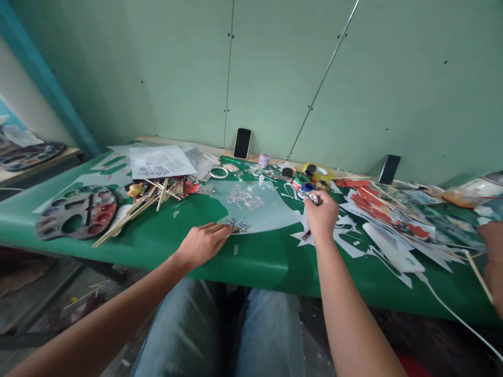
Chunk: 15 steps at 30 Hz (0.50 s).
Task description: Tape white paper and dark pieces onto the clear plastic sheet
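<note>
Glittery piece [238,225], one, lies on the near edge of the clear sheet [271,214], at the fingertips of the left hand [206,242]. That hand is low and flattish, fingers together; whether it pinches the piece or only presses it, I cannot tell. The right hand [323,212], just beyond the sheet's right side, is curled narrow round a small silvery thing [313,198], too blurred to name. As I judge it, the step in hand is steadying the piece with the left while the right works near the jars [307,187]; a next move calls for a light touch, the piece being thin and the sheet loose.

Counting outward: two hands, one piece, one sheet with one glittery patch [243,196] further up it. To the left sit one palette [88,214] and a heap of sticks [147,207], too tangled to count, with one duck [135,189] beside them. To the right are one corded tool [393,254] and, at the edge, one other person's arm [493,262]. Farther back come at least three jars, one white ring [218,168] and one pink tub [264,159]. Farthest, one phone [242,143] leans on the wall [267,68].
</note>
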Each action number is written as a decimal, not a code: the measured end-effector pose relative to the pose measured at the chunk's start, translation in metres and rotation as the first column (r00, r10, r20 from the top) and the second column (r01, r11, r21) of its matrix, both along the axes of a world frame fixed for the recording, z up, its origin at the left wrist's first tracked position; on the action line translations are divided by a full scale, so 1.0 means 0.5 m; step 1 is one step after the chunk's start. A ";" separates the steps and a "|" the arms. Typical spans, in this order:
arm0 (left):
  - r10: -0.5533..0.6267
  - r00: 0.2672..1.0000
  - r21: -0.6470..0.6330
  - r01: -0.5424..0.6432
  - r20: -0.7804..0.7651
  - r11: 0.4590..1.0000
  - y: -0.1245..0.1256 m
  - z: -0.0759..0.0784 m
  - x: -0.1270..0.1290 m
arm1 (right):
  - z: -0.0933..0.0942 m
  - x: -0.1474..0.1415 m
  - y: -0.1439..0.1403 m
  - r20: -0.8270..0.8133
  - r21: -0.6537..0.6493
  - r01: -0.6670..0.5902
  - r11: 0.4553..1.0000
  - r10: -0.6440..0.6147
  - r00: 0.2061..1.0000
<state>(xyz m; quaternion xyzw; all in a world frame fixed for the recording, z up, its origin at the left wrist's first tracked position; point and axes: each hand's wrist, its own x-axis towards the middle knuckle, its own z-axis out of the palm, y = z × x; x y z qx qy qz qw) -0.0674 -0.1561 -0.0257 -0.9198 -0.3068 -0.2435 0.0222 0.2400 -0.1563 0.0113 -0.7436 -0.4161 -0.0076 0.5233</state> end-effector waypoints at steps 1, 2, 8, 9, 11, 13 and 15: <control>-0.023 0.999 0.018 0.024 -0.031 1.000 -0.002 0.002 0.001 | 0.009 -0.004 -0.006 0.097 0.014 -0.038 0.999 0.036 0.995; -0.039 0.997 0.032 0.041 -0.060 0.999 -0.004 0.005 0.002 | 0.014 -0.012 -0.010 0.191 0.005 -0.098 0.995 0.095 0.977; -0.113 0.985 0.009 0.115 -0.130 0.993 0.000 0.018 -0.008 | -0.010 -0.110 -0.007 0.541 -0.229 -0.378 0.897 0.440 0.716; -0.129 0.982 -0.004 0.129 -0.142 0.992 0.001 0.021 -0.012 | -0.018 -0.123 -0.007 0.575 -0.297 -0.411 0.862 0.505 0.644; -0.156 0.974 -0.026 0.154 -0.161 0.988 0.005 0.027 -0.016 | -0.032 -0.139 -0.009 0.594 -0.455 -0.466 0.759 0.648 0.477; -0.184 0.966 -0.048 0.178 -0.180 0.983 0.015 0.035 -0.018 | -0.038 -0.142 -0.010 0.559 -0.569 -0.489 0.661 0.747 0.359; -0.182 0.968 -0.061 0.174 -0.172 0.983 0.037 0.048 -0.015 | -0.038 -0.136 -0.004 0.517 -0.597 -0.498 0.628 0.777 0.359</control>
